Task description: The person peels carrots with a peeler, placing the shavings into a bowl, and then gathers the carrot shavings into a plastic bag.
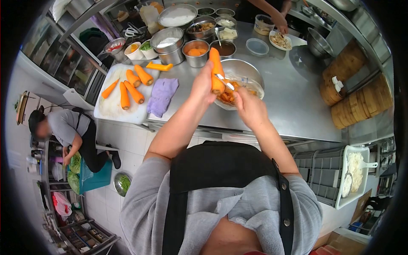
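My left hand (204,85) is wrapped round a peeled-looking orange carrot (216,63), held upright over a steel bowl (244,66). In my right hand (251,106) is a peeler (225,82), its head against the lower part of the carrot. Orange peelings (229,98) lie in the bowl, which has a clear plastic lining. To the left, several carrots (134,92) rest on a white cutting board (108,111), with a folded purple cloth (162,97) beside it. A yellow-handled tool (159,66) lies at the board's far edge.
Steel pots (171,55) and small containers of ingredients stand along the back. Across the table, another person's hand (279,23) is at a dish of food (281,41). Bamboo steamers (361,102) stand at right. A co-worker (70,127) bends over a teal bin (95,176) at left.
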`<state>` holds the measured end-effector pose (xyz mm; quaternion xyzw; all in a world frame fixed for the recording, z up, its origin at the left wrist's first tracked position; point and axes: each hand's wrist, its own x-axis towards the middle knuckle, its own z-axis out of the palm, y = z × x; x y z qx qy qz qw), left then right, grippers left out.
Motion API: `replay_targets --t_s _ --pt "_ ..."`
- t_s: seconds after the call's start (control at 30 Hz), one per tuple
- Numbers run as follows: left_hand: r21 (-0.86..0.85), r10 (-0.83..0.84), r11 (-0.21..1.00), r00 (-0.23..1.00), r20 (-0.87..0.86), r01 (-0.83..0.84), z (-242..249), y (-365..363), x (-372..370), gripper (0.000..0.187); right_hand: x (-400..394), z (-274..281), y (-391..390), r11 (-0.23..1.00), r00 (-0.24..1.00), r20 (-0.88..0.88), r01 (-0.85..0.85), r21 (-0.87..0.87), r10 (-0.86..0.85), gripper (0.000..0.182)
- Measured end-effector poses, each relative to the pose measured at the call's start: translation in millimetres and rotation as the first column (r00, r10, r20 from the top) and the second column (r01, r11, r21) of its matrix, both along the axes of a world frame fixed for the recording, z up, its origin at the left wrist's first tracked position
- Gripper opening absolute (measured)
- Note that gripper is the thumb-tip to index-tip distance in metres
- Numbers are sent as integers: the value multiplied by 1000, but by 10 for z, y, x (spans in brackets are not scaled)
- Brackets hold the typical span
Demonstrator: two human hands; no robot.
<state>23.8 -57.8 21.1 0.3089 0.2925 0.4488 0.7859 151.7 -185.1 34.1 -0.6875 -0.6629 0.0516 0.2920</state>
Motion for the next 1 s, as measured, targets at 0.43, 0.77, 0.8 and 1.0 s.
replay_targets --t_s 0.43,0.77,0.8,1.0 --pt "110 -255 959 965 -56 260 205 -678 -424 57 329 -253 333 999 957 -287 49 13 -43 29" --pt "-50 -31 998 999 -15 30 -10 46 -252 41 -39 -47 29 989 990 -15 -141 47 142 24" --pt "-42 -47 998 999 -19 47 -20 52 -231 41 -50 -43 25 989 990 18 -141 52 140 24" --pt "56 -46 997 997 -59 50 57 -138 -134 46 10 -40 53 997 998 -14 -57 54 57 25"
